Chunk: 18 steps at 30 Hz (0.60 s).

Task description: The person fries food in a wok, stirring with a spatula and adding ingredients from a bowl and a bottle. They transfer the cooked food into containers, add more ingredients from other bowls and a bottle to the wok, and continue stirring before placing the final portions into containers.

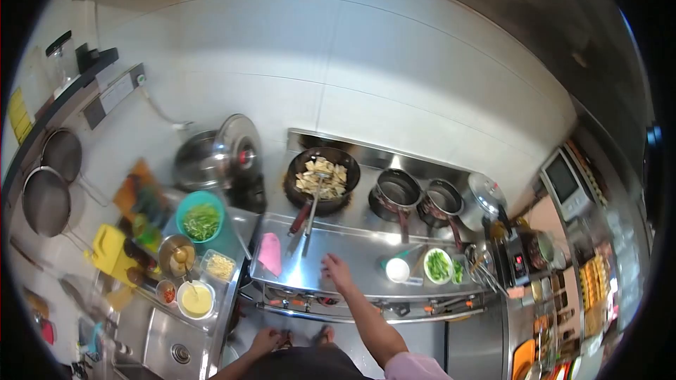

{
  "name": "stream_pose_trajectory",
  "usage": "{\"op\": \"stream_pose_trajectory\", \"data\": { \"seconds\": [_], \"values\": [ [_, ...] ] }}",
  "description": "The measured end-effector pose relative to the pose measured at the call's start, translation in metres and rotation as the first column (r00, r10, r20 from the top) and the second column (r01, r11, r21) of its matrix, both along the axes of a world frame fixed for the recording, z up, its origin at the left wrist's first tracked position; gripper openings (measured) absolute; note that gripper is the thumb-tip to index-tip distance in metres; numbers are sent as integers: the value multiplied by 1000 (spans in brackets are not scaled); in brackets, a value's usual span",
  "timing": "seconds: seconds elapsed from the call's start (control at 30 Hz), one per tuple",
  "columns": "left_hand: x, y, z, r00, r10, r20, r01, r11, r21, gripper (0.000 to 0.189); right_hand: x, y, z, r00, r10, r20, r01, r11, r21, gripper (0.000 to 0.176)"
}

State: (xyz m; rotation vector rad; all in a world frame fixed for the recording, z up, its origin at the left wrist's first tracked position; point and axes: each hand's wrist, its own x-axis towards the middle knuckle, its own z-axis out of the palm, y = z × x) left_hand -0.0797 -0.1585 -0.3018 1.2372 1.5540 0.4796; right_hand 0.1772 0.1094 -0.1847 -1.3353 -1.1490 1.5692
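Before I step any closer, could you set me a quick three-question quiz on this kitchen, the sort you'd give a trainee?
1. True or false: the right hand is gripping the handle of the wok.
2. What colour is the bowl of chopped greens to the left of the wok? A) red B) turquoise C) black
3. How many dark, uncovered pots stand to the right of the wok?

Key:
1. False; the hand is apart from it, over the steel counter.
2. B, turquoise.
3. Two.
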Motion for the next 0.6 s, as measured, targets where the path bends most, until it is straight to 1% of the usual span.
{"op": "stream_pose_trajectory", "data": {
  "seconds": [0.07, 0.13, 0.17, 0.2, 0.23, 0.27, 0.3, 0.33, 0.37, 0.43, 0.47, 0.5, 0.53, 0.6],
  "values": [
    [13, 8, 25, 998, 57, 16, -56, 998, -16, 27, -48, 58, 10, 995, -76, -68, 78, 997, 20, 46],
    [21, 22, 19, 992, 123, -41, -121, 992, 36, 26, -75, 102, 31, 995, -87, -45, 83, 993, -87, 47],
    [23, 31, 22, 986, 153, -72, -148, 987, 68, 26, -81, 116, 33, 995, -78, -68, 69, 989, -128, 47],
    [25, 39, 23, 980, 197, -34, -194, 979, 70, 25, -84, 128, 34, 994, -67, -89, 52, 984, -169, 49],
    [28, 56, 40, 969, 247, 7, -247, 966, 71, 25, -87, 142, 30, 993, -50, -106, 26, 977, -210, 51],
    [28, 71, 57, 953, 299, 47, -302, 951, 68, 25, -85, 152, 25, 973, -114, -200, 70, 974, -217, 58],
    [27, 83, 74, 951, 299, 75, -307, 941, 143, 22, -75, 163, 13, 974, -95, -204, 46, 971, -234, 51],
    [26, 88, 87, 949, 299, 103, -314, 926, 211, 20, -59, 171, 3, 997, -55, -49, 48, 990, -133, 43],
    [23, 91, 87, 932, 347, 99, -361, 907, 217, 21, -37, 197, -39, 999, -25, 46, 30, 992, -120, 52],
    [13, 91, 77, 895, 435, 98, -446, 866, 227, 22, 14, 220, -87, 977, -212, 36, 210, 977, 42, 23],
    [11, 84, 78, 792, 583, 180, -606, 786, 121, 20, 35, 206, -36, 982, -167, 88, 170, 985, -23, 17],
    [5, 81, 83, 668, 703, 244, -726, 687, 8, 20, 54, 187, 31, 984, -115, 137, 127, 988, -89, 14],
    [-2, 82, 84, 536, 793, 290, -804, 584, -110, 19, 70, 179, 51, 989, -36, 141, 47, 996, -77, 15],
    [-26, 78, 63, 374, 900, 225, -899, 411, -148, 16, 102, 166, 83, 982, 105, 155, -99, 994, -46, 18]
  ]
}}
